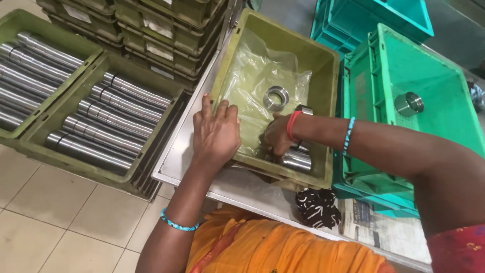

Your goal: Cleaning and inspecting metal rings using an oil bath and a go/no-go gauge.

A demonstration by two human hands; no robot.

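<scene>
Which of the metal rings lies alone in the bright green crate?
The short metal ring at the right: it lies alone in the bright green crate. The other ring lies on plastic in the olive crate.

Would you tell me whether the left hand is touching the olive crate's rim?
Touching: the head view shows the left hand lying flat over the olive crate near rim.

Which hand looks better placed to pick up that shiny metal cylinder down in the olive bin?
The right hand, probably: it is already inside the olive bin, next to the metal cylinder. The left hand rests on the bin's near rim, farther away.
</scene>
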